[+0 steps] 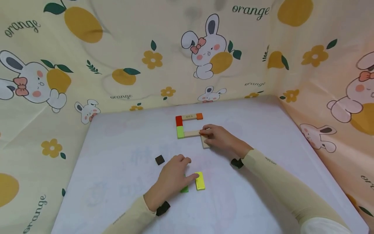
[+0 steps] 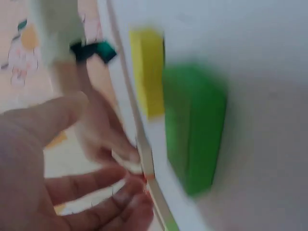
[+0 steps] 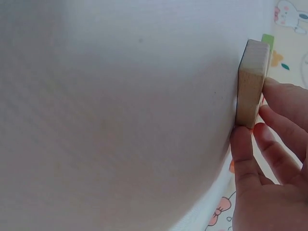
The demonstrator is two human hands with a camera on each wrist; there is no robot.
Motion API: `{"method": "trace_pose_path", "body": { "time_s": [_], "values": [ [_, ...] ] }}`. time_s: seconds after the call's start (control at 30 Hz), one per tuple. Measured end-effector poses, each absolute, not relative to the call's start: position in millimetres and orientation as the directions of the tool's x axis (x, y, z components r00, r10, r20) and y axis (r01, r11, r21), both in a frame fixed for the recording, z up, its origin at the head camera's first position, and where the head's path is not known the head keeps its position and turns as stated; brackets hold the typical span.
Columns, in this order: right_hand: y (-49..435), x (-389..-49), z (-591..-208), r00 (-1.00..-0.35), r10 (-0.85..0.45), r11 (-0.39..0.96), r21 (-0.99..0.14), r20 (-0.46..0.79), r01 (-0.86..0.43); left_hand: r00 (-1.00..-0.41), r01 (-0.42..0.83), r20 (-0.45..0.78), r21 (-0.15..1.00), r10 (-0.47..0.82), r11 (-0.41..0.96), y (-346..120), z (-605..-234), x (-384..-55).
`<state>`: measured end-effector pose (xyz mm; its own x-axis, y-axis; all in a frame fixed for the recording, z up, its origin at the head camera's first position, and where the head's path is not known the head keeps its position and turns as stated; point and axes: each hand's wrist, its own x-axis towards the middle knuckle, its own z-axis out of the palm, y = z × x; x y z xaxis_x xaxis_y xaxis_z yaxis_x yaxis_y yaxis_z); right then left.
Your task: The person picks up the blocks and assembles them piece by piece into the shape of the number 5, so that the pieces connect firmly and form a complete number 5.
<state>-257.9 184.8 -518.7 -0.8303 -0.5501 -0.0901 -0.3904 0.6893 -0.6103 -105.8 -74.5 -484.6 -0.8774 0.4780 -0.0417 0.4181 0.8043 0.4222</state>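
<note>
My right hand point(image 1: 220, 139) holds a plain wooden block point(image 1: 205, 143) between thumb and fingers, low on the white table. In the right wrist view the fingertips lie along the side and near end of this wooden block point(image 3: 252, 86). It sits at the right end of another wooden block point(image 1: 191, 134), which joins a light green block point(image 1: 180, 132). My left hand point(image 1: 173, 174) hovers with loosely spread fingers over a dark green block point(image 1: 184, 189), partly hiding it. Its thumb overlaps the top of a yellow block point(image 1: 200, 182). The left wrist view shows the green block point(image 2: 195, 130) and yellow block point(image 2: 148, 74) outside its grasp.
A red block point(image 1: 179, 121) continues the outline upward, followed by a printed wooden block point(image 1: 189, 117) and an orange block point(image 1: 199, 116). Left of my left hand lies a black block point(image 1: 159, 160). Patterned cloth point(image 1: 152, 78) stands behind and beside the table point(image 1: 117, 169).
</note>
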Motion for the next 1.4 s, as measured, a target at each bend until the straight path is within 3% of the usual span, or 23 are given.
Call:
{"method": "trace_pose_path", "body": {
  "time_s": [0.1,0.3,0.57,0.77,0.93,1.4],
  "values": [
    [185,-258,-517,-0.836,-0.542,0.691,-0.612,-0.086,-0.385,-0.903,0.391,-0.047,0.321,0.426,0.863,-59,-496,-88],
    [184,-259,-519,-0.831,-0.55,0.681,-0.621,-0.084,-0.388,-0.904,0.414,-0.013,0.232,0.428,0.88,-42,-512,-75],
    [182,-260,-520,-0.842,-0.528,0.698,-0.619,-0.106,-0.36,-0.904,0.412,-0.045,0.175,0.426,0.894,-38,-512,-72],
    [183,-259,-520,-0.839,-0.535,0.702,-0.606,-0.099,-0.376,-0.903,0.423,-0.001,0.171,0.429,0.89,-37,-514,-71],
    [184,-259,-519,-0.838,-0.536,0.703,-0.602,-0.101,-0.378,-0.906,0.415,0.012,0.225,0.424,0.881,-38,-514,-71],
    [182,-259,-517,-0.833,-0.541,0.715,-0.586,-0.12,-0.38,-0.932,0.288,-0.024,0.557,0.361,0.779,-48,-503,-99]
  ]
}}
